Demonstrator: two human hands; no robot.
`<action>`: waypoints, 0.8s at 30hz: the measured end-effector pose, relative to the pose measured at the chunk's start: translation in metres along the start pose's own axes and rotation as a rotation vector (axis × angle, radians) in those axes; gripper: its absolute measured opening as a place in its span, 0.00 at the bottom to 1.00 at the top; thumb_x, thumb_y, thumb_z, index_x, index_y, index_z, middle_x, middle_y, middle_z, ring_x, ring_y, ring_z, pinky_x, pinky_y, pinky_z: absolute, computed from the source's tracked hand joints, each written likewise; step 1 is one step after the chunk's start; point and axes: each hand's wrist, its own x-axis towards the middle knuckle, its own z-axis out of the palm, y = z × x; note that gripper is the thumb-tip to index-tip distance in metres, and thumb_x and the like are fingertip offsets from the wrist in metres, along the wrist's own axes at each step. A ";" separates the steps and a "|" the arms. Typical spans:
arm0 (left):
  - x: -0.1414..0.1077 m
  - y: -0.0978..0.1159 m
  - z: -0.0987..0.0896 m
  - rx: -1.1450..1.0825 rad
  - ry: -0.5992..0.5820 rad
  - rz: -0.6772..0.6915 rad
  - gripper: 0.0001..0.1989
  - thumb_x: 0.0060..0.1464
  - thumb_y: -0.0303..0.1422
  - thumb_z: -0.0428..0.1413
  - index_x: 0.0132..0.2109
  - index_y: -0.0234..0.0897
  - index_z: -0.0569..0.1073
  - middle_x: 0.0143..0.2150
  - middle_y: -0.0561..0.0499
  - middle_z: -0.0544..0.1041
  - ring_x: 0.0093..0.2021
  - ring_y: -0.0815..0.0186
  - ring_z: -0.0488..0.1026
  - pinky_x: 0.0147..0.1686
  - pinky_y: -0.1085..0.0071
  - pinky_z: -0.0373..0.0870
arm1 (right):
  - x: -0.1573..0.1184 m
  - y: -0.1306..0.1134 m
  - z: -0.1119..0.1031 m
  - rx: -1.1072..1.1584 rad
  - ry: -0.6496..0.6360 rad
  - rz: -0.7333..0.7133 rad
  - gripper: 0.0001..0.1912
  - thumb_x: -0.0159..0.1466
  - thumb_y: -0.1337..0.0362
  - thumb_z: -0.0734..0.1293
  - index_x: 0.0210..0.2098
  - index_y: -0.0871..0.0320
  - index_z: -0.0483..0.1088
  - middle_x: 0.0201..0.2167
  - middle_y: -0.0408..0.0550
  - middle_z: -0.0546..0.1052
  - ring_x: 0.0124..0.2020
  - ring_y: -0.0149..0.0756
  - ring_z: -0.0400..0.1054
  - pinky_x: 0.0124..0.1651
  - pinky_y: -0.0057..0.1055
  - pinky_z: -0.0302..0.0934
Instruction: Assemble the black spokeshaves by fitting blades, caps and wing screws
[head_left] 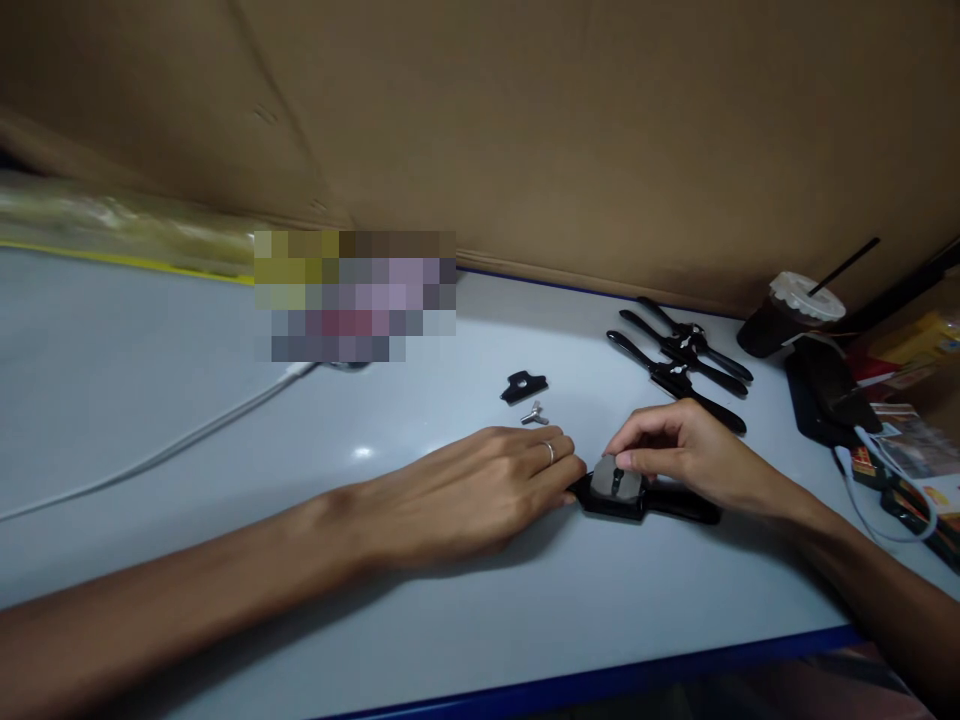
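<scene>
A black spokeshave body (613, 513) lies on the table, its right handle (682, 503) showing. My left hand (510, 485), with a ring on one finger, is closed around the other handle, which its fingers mostly hide. Between the thumb and fingers of my right hand (675, 450) is a flat grey blade (609, 482) with a dark slot. The blade rests on the middle of the body, tilted towards me. Beyond my left fingers lie a black cap plate (524, 386) with a hole and a silver thumbscrew (535, 414).
Several black spokeshaves (679, 365) lie at the back right. Beside them stand a lidded drink cup (787, 315) with a straw and a black device (829, 395) with white cables. A white cable (187, 440) crosses the left side. Cardboard (562, 130) walls the back.
</scene>
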 end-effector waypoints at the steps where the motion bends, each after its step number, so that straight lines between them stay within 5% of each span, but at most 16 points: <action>1: 0.000 0.000 0.000 0.007 -0.001 -0.001 0.13 0.73 0.28 0.43 0.42 0.33 0.71 0.33 0.50 0.72 0.30 0.66 0.66 0.29 0.68 0.64 | 0.000 -0.001 0.001 -0.016 0.003 -0.005 0.05 0.60 0.63 0.70 0.32 0.58 0.78 0.27 0.42 0.76 0.28 0.30 0.66 0.33 0.29 0.59; 18: 0.001 0.008 -0.004 0.118 0.021 0.103 0.08 0.64 0.25 0.50 0.35 0.36 0.68 0.31 0.51 0.70 0.30 0.63 0.62 0.31 0.65 0.60 | -0.003 -0.003 0.011 -0.129 -0.022 -0.083 0.04 0.63 0.68 0.69 0.32 0.57 0.77 0.30 0.41 0.76 0.31 0.30 0.67 0.36 0.29 0.59; 24: 0.003 0.008 -0.008 0.090 0.022 0.072 0.11 0.68 0.30 0.48 0.37 0.36 0.70 0.32 0.50 0.71 0.30 0.63 0.65 0.31 0.66 0.63 | -0.005 -0.003 0.011 -0.149 -0.028 -0.080 0.04 0.64 0.67 0.69 0.33 0.57 0.77 0.30 0.41 0.76 0.31 0.31 0.67 0.36 0.29 0.60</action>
